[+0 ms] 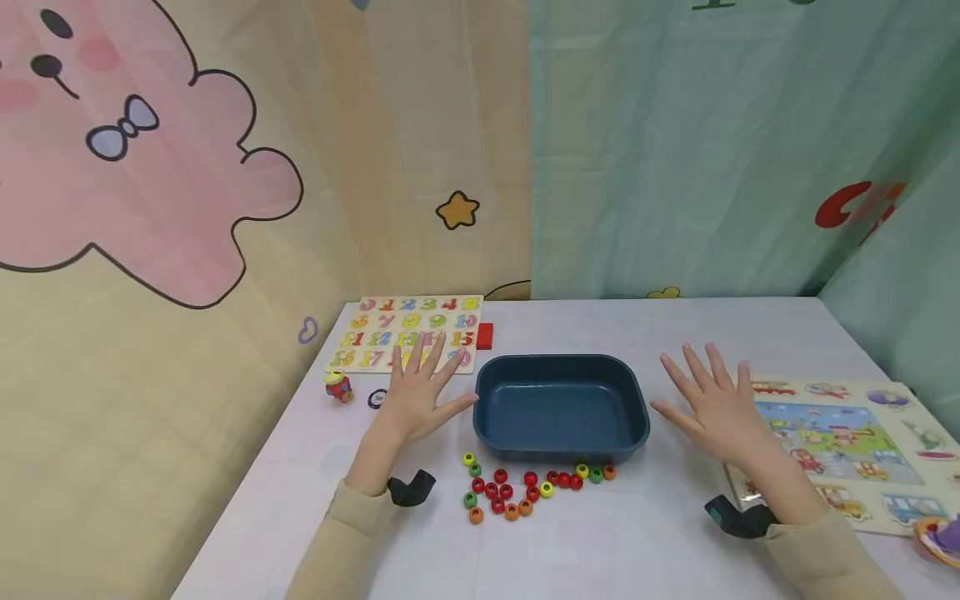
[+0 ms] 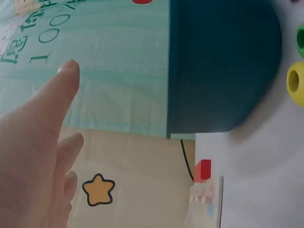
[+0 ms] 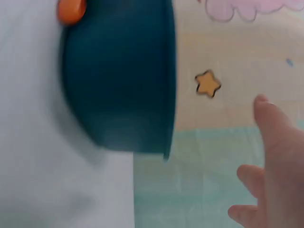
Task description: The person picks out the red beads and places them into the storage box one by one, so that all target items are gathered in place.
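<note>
A dark blue rectangular tub stands at the middle of the white table, with nothing inside it. Just in front of the tub lie several loose round beads in red, orange, yellow and green, each with a hole. To the tub's left, my left hand is spread above the table, fingers straight and holding nothing. On the other side, my right hand is spread the same way, also holding nothing. In the left wrist view the tub's side is apart from the thumb.
A number puzzle board lies at the back left by a red block. Near it are a small toy figure and a black ring-like piece. A picture puzzle board and a purple-topped item lie at right.
</note>
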Tool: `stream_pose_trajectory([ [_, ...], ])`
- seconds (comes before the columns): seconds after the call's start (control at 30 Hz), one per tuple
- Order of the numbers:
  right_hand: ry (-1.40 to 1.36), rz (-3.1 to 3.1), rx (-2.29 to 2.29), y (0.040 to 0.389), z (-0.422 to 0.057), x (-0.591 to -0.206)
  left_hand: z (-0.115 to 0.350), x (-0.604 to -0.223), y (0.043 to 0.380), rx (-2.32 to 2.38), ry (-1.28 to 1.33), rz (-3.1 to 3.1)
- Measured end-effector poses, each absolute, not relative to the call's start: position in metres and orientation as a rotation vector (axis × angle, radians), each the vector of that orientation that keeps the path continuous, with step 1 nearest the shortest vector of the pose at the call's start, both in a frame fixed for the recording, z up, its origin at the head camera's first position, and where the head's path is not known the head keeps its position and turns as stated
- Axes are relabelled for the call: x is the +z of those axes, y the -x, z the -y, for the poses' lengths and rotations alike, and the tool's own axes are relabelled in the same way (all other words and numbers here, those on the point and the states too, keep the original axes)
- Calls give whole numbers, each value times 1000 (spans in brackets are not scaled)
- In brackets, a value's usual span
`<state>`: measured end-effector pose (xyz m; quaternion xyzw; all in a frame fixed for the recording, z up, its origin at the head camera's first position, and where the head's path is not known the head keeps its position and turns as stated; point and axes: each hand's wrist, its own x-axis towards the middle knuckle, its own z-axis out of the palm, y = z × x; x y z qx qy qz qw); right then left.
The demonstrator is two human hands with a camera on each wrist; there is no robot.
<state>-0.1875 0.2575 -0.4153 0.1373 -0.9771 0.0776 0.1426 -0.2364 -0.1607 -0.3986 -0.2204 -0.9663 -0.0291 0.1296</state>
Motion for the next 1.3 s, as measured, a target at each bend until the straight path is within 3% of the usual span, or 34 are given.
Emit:
stream_pose_trajectory([
  [0.3, -499, 2673, 781, 155, -225, -395, 160, -392, 219, -542, 849, 2743],
  [0.6, -795, 2476, 1262, 136, -184, -418, 149, -440, 215, -1343, 785, 2764],
  [0.83, -779, 2586, 1477, 119, -154, -427, 138, -441, 203, -1948, 838, 2602],
  [1.07, -709, 2553, 1393, 132, -160, -476, 134, -450, 206, -2064, 811, 2537],
  [1.3, -686, 2568, 1324, 139, -159, -490, 136, -450, 205, -2078, 788, 2559],
])
